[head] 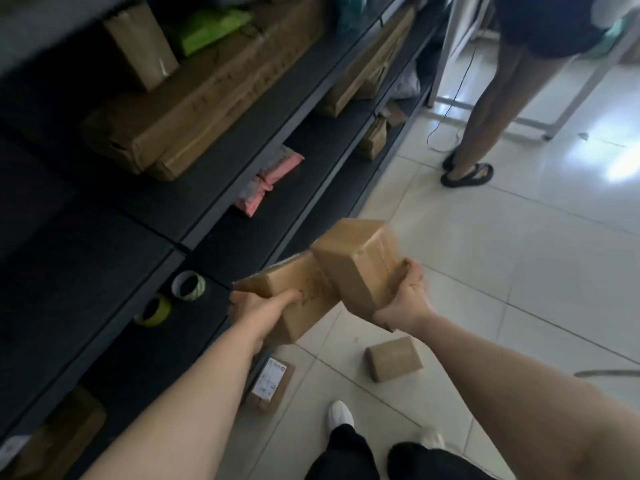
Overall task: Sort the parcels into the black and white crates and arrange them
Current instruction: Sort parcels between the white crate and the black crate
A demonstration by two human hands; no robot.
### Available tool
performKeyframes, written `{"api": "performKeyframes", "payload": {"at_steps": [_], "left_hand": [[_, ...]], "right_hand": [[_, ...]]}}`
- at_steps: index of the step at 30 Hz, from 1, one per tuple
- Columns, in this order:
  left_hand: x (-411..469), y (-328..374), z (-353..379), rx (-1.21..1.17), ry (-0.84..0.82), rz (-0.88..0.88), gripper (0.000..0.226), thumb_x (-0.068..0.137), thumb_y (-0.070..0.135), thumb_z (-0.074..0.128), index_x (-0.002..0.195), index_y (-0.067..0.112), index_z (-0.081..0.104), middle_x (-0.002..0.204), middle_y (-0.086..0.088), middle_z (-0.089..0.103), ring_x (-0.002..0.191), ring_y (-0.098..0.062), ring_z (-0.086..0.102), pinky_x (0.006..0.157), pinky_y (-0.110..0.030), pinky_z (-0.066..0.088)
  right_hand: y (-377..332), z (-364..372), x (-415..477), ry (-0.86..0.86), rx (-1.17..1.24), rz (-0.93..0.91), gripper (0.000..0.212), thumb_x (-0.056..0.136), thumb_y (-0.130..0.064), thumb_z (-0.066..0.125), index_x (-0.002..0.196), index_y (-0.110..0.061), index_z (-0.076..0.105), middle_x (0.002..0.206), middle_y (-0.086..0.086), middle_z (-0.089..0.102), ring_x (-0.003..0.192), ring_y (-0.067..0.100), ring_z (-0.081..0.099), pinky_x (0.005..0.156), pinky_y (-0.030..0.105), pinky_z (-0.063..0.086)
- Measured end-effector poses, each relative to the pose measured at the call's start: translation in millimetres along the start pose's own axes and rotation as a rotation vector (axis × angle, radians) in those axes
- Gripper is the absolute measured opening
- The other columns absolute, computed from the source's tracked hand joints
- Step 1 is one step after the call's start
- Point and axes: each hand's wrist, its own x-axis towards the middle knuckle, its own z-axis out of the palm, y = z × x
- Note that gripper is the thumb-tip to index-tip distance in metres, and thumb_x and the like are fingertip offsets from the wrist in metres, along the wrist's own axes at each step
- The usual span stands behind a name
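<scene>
Cardboard parcel [304,289], left hand [261,306] gripping, seemingly touches box [349,261] gripped by right hand [403,296]; open floor [519,254] rightward.

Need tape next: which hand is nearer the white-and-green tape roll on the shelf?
Left. The left hand, gripping a cardboard box, is just right of the tape roll; the right hand, holding a second box, is farther right over the floor.

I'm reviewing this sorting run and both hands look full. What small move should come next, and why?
Probably turn from the shelf to look for the crates. The left hand grips one brown box, the right hand grips a second box, so neither is free for the plain parcel or labelled parcel on the floor, and no crate is in view.
</scene>
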Motion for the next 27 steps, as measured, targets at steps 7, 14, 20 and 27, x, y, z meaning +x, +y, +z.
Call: {"api": "performKeyframes", "payload": {"at_steps": [7,14,20,27], "left_hand": [[-77.0,-56.4,-43.3,-0.515,-0.029,-0.159,0.086,0.079,0.041,0.078,0.146,0.015,0.030,0.108,-0.011,0.056,0.080,-0.023,0.055,0.060,-0.033,0.046],[-181.4,-164.6,-54.0,-0.777,0.231,-0.258,0.087,0.073,0.062,0.073,0.144,0.025,0.036,0.126,-0.010,0.056,0.103,-0.029,0.056,0.080,-0.043,0.050],[-275.3,-270.8,-70.7,-0.922,0.414,-0.357,0.119,0.037,0.063,0.086,0.139,0.023,0.038,0.119,-0.010,0.060,0.104,-0.033,0.060,0.092,-0.055,0.050],[-368.0,-376.3,-107.2,-0.890,0.721,-0.402,0.113,0.056,0.039,0.092,0.143,0.018,0.024,0.130,-0.013,0.048,0.115,-0.033,0.052,0.093,-0.050,0.051]], "right_hand": [[-39.1,-7.7,-41.8,0.003,-0.059,0.018,0.117,0.060,-0.032,0.087,0.145,-0.016,0.010,0.139,0.010,0.026,0.129,0.031,0.034,0.107,0.046,0.040],[-12.5,8.1,-127.7,-0.211,-0.141,-0.316,0.123,0.056,-0.030,0.089,0.149,-0.020,0.009,0.139,0.004,0.027,0.128,0.026,0.035,0.104,0.043,0.042],[3.1,41.5,-222.6,-0.376,-0.374,-0.610,0.120,0.055,-0.027,0.089,0.146,-0.017,0.012,0.139,0.003,0.025,0.127,0.027,0.032,0.104,0.044,0.041],[18.9,98.7,-322.5,-0.315,-0.486,-1.388,0.105,0.056,-0.002,0.080,0.141,-0.018,0.022,0.143,0.002,0.027,0.134,0.027,0.027,0.110,0.050,0.034]]}}
